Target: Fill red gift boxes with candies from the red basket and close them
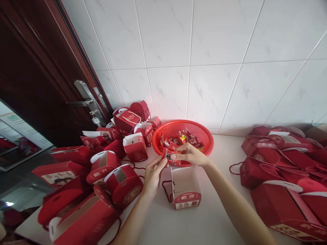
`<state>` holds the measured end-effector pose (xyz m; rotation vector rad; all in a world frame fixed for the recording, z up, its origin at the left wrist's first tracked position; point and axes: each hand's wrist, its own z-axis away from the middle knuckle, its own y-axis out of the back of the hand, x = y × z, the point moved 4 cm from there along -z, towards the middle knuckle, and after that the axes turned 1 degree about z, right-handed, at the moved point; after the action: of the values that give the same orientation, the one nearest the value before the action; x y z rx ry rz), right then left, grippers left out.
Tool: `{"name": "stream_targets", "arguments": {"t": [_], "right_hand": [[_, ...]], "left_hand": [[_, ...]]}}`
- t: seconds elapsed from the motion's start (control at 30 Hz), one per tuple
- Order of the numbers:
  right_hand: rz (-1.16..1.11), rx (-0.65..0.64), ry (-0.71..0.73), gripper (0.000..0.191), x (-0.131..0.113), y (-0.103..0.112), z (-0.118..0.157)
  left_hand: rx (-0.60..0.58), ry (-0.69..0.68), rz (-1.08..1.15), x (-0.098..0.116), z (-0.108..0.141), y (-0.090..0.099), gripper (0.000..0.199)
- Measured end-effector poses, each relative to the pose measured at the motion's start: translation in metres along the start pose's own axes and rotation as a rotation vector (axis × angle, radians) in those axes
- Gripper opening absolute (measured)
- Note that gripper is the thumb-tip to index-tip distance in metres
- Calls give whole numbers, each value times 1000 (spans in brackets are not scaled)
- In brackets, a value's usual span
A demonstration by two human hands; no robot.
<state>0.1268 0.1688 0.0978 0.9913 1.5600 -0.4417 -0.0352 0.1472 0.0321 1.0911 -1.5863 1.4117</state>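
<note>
Between my two hands is a small red candy packet (169,156) with black and white print. My left hand (154,173) pinches its left end between thumb and fingers. From the other side my right hand (191,154) grips the packet, thumb across its front. Both hands are over the near rim of a red plastic basket (208,136), which holds several wrapped candies (190,136), one of them yellow. Just below the hands an open red gift box (187,200) stands on the table, its pale inside facing up and a dark red cord at its left.
Many red gift boxes (102,166) crowd the left side, several with open tops. More red boxes (278,200) are piled at the right. A white tiled wall (168,88) rises behind the white table (166,224). At far left is a dark door with a metal handle (83,102) and keys.
</note>
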Motion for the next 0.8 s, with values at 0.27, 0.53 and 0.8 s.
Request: {"name": "stream_targets", "arguments": {"t": [0.27, 0.53, 0.8], "right_hand": [[733, 479, -401, 38, 24, 68, 17], [941, 292, -599, 18, 50, 90, 19], [991, 119, -533, 32, 48, 70, -6]], "left_hand": [[185, 196, 81, -3, 3, 4, 36], [165, 211, 24, -9, 3, 7, 29], [140, 220, 20, -13, 4, 7, 27]]}}
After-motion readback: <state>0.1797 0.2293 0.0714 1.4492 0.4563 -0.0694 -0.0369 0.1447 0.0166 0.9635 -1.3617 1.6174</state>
